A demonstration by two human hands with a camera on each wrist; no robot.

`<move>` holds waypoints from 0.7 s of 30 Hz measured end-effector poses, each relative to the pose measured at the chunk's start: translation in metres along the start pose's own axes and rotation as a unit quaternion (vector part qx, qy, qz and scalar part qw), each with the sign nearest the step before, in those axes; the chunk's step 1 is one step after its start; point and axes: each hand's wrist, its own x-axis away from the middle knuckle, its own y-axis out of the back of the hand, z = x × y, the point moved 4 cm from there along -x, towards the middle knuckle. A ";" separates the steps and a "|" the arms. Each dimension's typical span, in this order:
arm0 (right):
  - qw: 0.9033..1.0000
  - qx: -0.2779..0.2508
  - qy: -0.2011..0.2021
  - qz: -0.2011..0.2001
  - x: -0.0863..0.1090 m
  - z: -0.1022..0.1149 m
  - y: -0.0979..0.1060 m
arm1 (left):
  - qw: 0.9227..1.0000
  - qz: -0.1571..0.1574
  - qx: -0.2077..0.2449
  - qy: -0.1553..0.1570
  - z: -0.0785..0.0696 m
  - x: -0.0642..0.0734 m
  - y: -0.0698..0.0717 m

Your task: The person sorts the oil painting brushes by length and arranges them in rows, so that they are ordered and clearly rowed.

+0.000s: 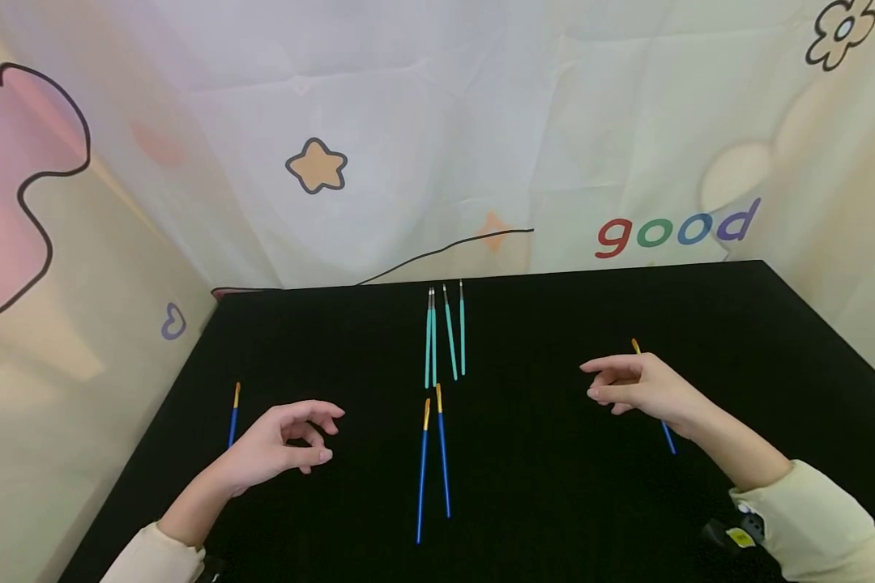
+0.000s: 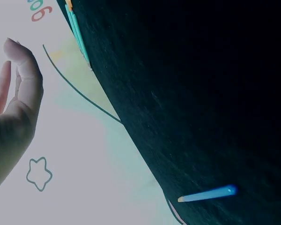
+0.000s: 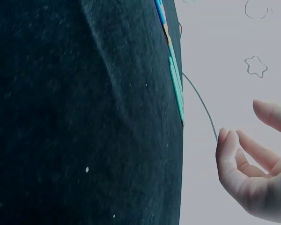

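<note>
My left hand [image 1: 280, 441] hovers over the left side of the black table with loosely bent fingers and holds nothing. A blue paintbrush [image 1: 234, 417] with an orange tip lies partly hidden behind it. Over the right side my right hand [image 1: 645, 389] hangs with relaxed fingers, holding nothing. Another blue paintbrush [image 1: 667, 437] lies beneath it, its middle covered by the hand. Two more blue paintbrushes [image 1: 423, 478] lie side by side at the middle, bristles pointing away. Beyond them are several teal paintbrushes [image 1: 450, 332], which the right wrist view also shows.
The black tabletop [image 1: 539, 453] reaches back to a pale printed curtain [image 1: 437, 146], which also hangs along both sides. A small dark device with a yellow label [image 1: 740, 537] is by the right sleeve [image 1: 817, 518].
</note>
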 end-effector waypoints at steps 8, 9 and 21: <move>1.000 0.001 -0.010 -0.010 0.003 -0.010 0.010 | 1.000 0.001 0.005 0.005 0.004 0.003 0.005; 1.000 0.002 -0.011 -0.011 0.003 -0.011 0.012 | 1.000 0.000 0.005 0.002 0.003 0.004 0.006; 0.999 -0.008 -0.038 -0.024 0.005 -0.026 0.029 | 1.000 -0.017 -0.005 0.004 0.005 0.012 0.019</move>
